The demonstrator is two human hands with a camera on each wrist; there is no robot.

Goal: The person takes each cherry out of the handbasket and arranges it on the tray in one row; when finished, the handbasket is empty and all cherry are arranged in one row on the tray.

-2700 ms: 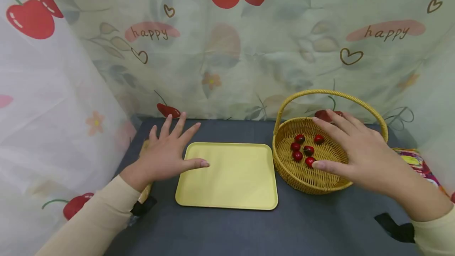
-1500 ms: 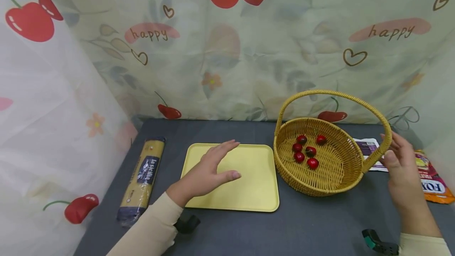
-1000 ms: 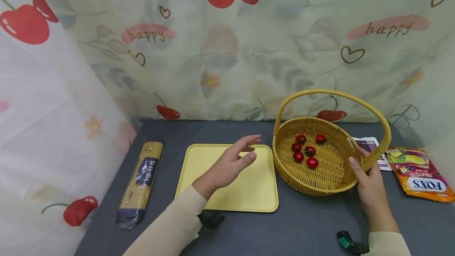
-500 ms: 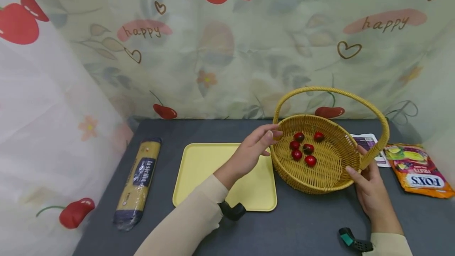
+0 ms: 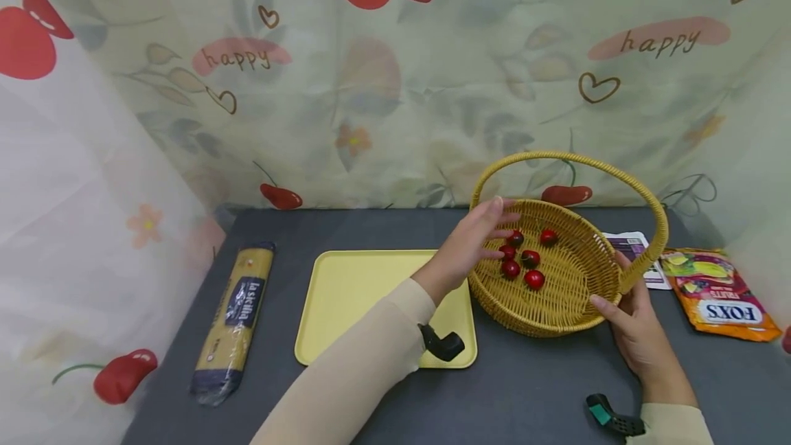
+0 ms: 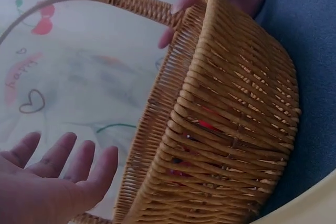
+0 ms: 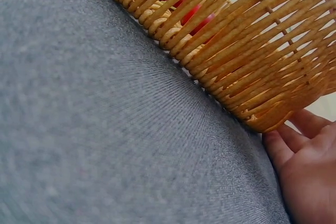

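A round wicker basket [image 5: 571, 304] with a tall arched handle stands on the right half of the table. Several dark red cherries [image 5: 534, 280] lie in its left part. My right hand [image 5: 645, 345] holds the basket's right rim near the handle's foot, thumb on the inside and fingers outside. In the right wrist view, the fingers of that hand [image 7: 310, 166] reach the basket's lower edge. My left hand [image 5: 463, 246] hovers at the left rim, fingers spread over the cherries. The left wrist view shows this hand [image 6: 58, 182] with nothing in it, beside the woven wall [image 6: 236, 103].
A pale yellow tray [image 5: 346, 301] lies left of the basket, partly under my left forearm. Farther left is a pack of spaghetti [image 5: 237, 321]. An orange and purple Fox's candy bag [image 5: 719, 294] and a white and purple packet [image 5: 630, 246] lie at the right. Printed curtains surround the table.
My left hand has moved right, from the tray's left side across to the basket's left rim. My right hand went round the basket's right side and took hold of its rim.
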